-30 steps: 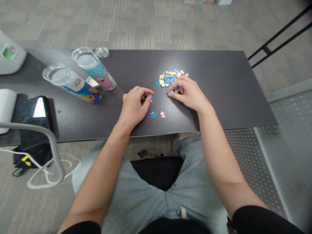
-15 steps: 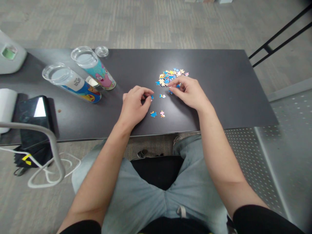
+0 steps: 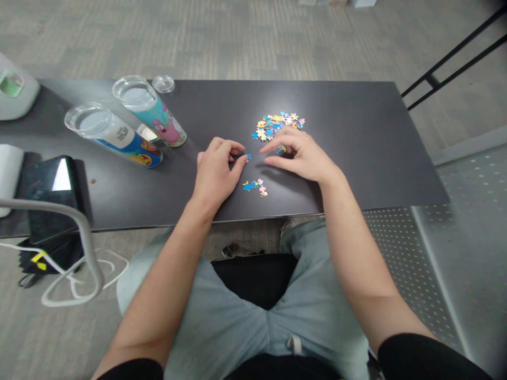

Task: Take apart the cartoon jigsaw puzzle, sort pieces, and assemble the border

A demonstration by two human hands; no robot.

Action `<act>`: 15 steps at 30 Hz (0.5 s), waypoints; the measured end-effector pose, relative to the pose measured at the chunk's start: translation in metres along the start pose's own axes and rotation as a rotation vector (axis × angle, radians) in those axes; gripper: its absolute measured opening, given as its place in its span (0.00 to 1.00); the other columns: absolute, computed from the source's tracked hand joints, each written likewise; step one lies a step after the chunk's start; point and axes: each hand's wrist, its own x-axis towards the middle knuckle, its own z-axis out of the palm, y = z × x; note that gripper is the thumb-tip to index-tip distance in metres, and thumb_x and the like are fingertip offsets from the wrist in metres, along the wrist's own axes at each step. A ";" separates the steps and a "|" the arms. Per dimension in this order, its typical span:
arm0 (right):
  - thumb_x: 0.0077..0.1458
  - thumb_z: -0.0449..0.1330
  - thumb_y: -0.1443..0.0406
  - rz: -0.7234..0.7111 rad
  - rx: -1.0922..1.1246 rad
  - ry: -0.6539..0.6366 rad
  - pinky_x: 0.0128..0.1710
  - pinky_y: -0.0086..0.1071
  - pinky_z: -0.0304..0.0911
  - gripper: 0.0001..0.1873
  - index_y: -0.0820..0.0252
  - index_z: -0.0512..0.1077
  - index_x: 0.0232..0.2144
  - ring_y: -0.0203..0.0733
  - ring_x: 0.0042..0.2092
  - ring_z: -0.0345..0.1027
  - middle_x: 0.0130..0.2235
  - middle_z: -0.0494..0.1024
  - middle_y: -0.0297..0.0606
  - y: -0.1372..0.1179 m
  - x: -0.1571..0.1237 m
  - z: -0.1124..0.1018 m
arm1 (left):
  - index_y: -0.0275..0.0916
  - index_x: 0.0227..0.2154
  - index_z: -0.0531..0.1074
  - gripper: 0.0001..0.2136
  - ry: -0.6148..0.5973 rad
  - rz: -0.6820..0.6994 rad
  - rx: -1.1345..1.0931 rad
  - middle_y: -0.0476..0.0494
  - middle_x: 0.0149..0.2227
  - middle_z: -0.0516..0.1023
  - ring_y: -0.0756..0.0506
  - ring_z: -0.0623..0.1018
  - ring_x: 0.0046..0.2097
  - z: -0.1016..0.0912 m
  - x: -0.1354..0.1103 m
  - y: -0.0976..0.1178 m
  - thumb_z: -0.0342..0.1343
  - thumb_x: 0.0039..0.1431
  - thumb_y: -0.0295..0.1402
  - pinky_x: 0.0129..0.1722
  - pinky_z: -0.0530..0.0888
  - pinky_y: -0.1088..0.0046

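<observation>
On the dark table (image 3: 356, 137) my left hand (image 3: 217, 171) rests with its fingers curled, pinching a small blue puzzle piece (image 3: 248, 157) at the fingertips. My right hand (image 3: 303, 155) lies beside it, fingers stretched out flat toward the left, nothing held; a piece shows just under its fingers. A few loose pieces (image 3: 255, 186) lie close together just in front of both hands. A heap of colourful puzzle pieces (image 3: 277, 124) sits right behind my right hand.
Two clear printed tubes (image 3: 114, 134) (image 3: 152, 111) lie at the table's left, with a small round lid (image 3: 163, 83) behind them. A black device (image 3: 51, 190), a grey chair arm (image 3: 59, 221) and white cables are at the left. A black metal frame (image 3: 447, 63) stands at the far right.
My right hand has left the heap, come a little toward me and opened its fingers flat. The loose pieces in front now lie closer together. My left hand has barely moved.
</observation>
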 end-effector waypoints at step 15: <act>0.69 0.84 0.52 0.144 -0.122 0.210 0.55 0.54 0.76 0.08 0.46 0.96 0.43 0.54 0.44 0.76 0.42 0.82 0.40 0.017 -0.011 -0.014 | 0.51 0.50 0.91 0.07 -0.085 0.149 0.096 0.37 0.57 0.96 0.24 0.86 0.62 -0.013 -0.020 0.033 0.71 0.83 0.45 0.68 0.75 0.38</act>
